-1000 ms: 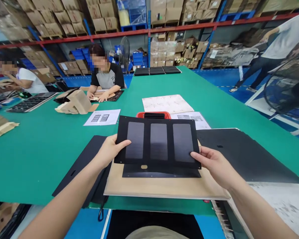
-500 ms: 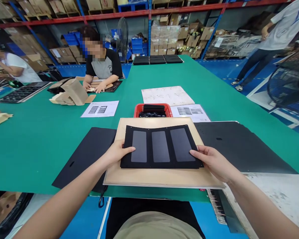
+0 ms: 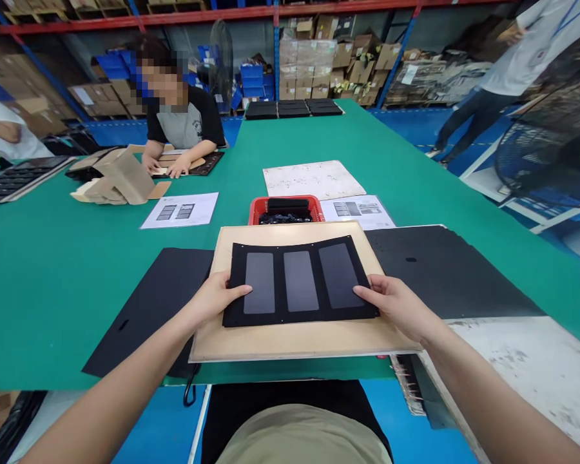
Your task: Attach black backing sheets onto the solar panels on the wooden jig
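Note:
Between my two hands is a black panel [image 3: 279, 283] with three grey rectangular windows, slightly bowed along its far edge. My left hand [image 3: 221, 295] pinches its left side, thumb on top near the left window. At the right side my right hand [image 3: 391, 301] grips it the same way, thumb over the corner of the right window. My other fingers are hidden beneath the edges. Under the panel lies a pale wooden board [image 3: 299, 339]; whether the panel touches it I cannot tell.
Black sheets lie left [image 3: 145, 309] and right [image 3: 459, 270] on the green table [image 3: 43, 258]. A red basket [image 3: 254, 209] with dark items stands behind the board, between printed sheets [image 3: 181, 211]. A person [image 3: 188, 122] works across at left; another person [image 3: 507, 71] stands right, near a fan.
My view has turned slightly right, so the scene sits further left. Both hands keep the same hold on the panel, which has barely moved over the board.

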Demonstrator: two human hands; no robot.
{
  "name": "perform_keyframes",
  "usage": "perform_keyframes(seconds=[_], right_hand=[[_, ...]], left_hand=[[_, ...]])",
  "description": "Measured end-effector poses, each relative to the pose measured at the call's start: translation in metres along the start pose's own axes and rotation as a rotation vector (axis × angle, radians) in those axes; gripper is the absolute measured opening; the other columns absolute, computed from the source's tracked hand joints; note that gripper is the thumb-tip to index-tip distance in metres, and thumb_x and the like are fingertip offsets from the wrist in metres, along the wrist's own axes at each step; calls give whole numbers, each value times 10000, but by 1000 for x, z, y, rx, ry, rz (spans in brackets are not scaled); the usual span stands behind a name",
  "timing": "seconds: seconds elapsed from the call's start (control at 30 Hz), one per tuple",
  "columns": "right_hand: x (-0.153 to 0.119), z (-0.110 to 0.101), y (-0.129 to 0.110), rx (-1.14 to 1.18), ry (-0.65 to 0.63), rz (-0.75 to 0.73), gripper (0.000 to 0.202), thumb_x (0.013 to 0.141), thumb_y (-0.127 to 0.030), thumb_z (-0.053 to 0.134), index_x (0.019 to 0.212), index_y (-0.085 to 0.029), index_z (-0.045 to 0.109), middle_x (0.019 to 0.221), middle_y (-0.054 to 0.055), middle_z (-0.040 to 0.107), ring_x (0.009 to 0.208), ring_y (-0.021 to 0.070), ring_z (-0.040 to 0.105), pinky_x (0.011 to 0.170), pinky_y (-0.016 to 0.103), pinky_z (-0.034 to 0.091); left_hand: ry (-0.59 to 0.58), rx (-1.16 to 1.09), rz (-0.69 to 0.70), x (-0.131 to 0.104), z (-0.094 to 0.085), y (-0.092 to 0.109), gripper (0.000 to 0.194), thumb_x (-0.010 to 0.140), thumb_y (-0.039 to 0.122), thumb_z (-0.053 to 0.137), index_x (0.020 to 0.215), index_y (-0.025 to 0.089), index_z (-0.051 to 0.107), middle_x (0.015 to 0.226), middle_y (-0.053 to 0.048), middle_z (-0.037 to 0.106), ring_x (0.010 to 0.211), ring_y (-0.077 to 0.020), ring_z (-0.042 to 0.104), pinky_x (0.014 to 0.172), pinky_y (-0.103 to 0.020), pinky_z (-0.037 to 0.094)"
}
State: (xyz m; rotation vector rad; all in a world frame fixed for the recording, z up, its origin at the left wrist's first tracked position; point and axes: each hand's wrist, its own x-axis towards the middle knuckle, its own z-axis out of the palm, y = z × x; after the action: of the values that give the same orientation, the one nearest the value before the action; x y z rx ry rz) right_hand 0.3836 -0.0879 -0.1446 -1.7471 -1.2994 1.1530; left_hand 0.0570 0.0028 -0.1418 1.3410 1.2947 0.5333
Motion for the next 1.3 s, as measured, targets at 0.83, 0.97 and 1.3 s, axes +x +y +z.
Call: perform_keyframes(seconds=[0.83,0.97,1.3], right_hand=[[11,-22,-6,-327,-83,-20,305,857,-365,478,599,-203,467,567,-12,556,564,135,532,547,251,356],[17,-22,-3,-510,8,-2,197,822,-294,548,647,-205,537,670,8,635,645,150,567,543,251,328],[11,-14,-6,-676,86,37,139,833,-304,558,720,-226,541,806,9,656,752,178,557,545,259,282]], left_hand=[[-17,254,-44,5,-5,6,540,582,630,707,905,201,658,952,-73,738,877,-319,688,729,-385,588],[-12,250,-69,7,-5,5,546,554,638,718,885,209,658,922,-66,743,877,-324,688,722,-380,591],[-15,272,-63,5,-4,8,491,578,634,707,844,223,663,898,-69,743,853,-319,689,691,-363,580]])
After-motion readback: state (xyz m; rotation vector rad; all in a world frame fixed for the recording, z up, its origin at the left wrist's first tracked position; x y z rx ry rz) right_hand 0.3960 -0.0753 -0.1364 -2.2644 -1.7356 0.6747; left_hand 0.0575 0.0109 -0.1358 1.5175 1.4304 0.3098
